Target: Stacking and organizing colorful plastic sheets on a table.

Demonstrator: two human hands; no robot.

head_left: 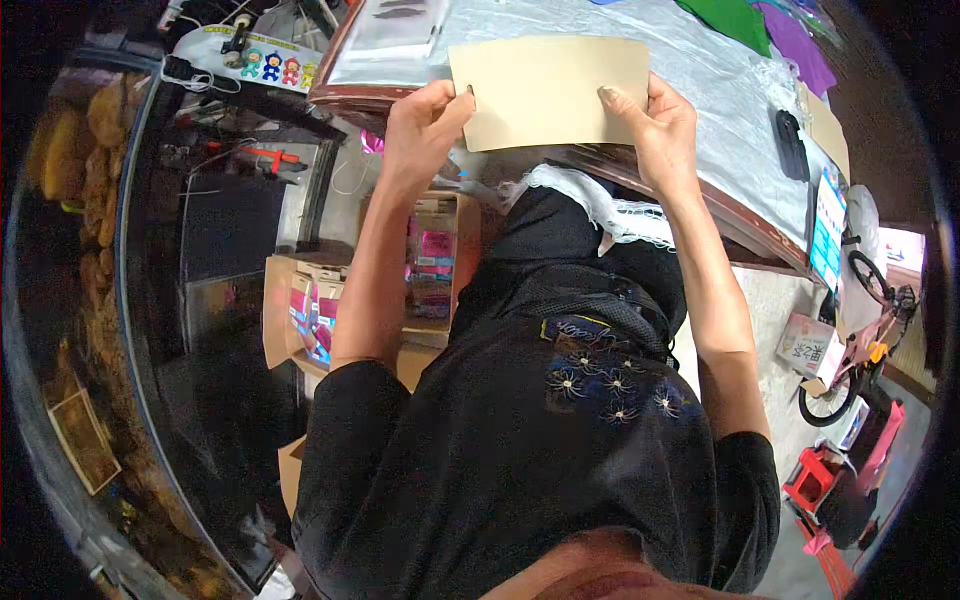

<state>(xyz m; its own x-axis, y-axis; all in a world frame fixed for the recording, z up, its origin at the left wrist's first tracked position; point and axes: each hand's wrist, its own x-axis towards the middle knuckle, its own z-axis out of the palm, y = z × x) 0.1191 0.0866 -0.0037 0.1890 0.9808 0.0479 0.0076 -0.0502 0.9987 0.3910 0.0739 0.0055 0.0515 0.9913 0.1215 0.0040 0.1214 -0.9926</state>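
Note:
A plain tan sheet of card is stretched between my two hands, above the near edge of the table. My left hand pinches its left edge, with the thumb on the near face. At the right edge my right hand grips it the same way, the thumb lying flat on the card. The fingers behind the card are partly hidden. Beneath it the table is covered with a clear, wrinkled plastic sheet and has a worn reddish-brown rim.
A clear packet lies at the table's far left. Green cloth, purple cloth and a black object are on the right. Open cardboard boxes with pink packages stand left of my legs. A small bicycle stands at right.

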